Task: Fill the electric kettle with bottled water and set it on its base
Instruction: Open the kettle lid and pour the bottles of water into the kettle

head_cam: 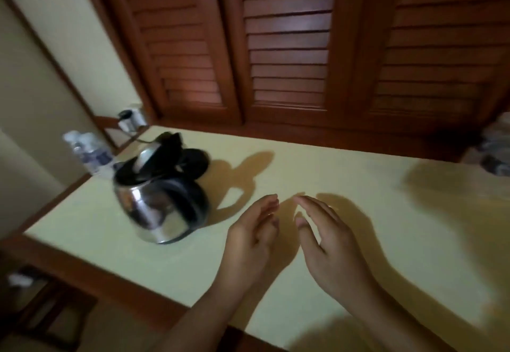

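Observation:
A shiny steel electric kettle (161,208) with a black handle stands on the pale table top (345,186), its lid tipped open. Just behind it lies its round black base (194,162), with a cord running back toward the wall. Two clear water bottles (89,152) with blue labels stand at the table's far left corner, blurred. My left hand (252,237) and my right hand (327,241) hover over the table to the right of the kettle, palms facing each other, fingers apart and holding nothing.
Brown louvred wooden doors (289,47) rise behind the table. A wall socket with a plug (129,119) sits at the far left. A dark wooden stool or rack (47,307) stands below the table's left edge. Blurred items (496,150) lie at far right.

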Demonstrator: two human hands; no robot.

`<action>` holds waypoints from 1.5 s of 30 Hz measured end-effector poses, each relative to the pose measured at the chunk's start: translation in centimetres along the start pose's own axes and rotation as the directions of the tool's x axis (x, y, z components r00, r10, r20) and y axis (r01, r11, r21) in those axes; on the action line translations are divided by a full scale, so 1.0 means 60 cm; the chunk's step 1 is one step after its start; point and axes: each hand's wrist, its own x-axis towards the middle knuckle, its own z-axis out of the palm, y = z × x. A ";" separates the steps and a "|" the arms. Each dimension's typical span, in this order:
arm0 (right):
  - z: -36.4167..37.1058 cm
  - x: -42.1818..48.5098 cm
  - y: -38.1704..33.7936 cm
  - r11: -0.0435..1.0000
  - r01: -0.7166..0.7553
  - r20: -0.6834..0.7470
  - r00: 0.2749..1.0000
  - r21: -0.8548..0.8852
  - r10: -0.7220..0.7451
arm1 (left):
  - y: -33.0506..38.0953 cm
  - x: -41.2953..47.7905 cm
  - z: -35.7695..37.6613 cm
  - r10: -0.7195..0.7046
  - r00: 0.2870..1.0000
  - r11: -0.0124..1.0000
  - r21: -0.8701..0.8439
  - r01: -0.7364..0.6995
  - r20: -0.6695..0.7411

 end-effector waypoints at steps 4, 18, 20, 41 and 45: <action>0.073 -0.008 -0.081 0.986 0.088 0.060 0.993 0.140 -0.097 | 0.004 -0.062 -0.108 0.003 0.984 1.000 0.004 -0.003 -0.177; 0.346 0.050 -0.344 0.913 0.240 0.157 0.940 0.329 -0.304 | -0.068 -0.077 -0.472 0.049 0.894 0.998 0.052 -0.029 -0.445; 0.395 0.079 -0.373 0.925 0.220 0.141 0.951 0.309 -0.273 | -0.097 -0.047 -0.523 0.054 0.902 0.998 0.059 -0.032 -0.428; 0.693 0.487 -0.479 0.647 0.247 0.208 0.968 -0.721 -0.138 | -0.227 0.171 -0.787 0.003 0.938 0.996 0.087 0.029 -0.346; 0.694 0.491 -0.477 0.605 0.348 0.160 0.926 -0.716 -0.342 | -0.248 0.173 -0.812 -0.035 0.933 0.996 0.067 0.063 -0.358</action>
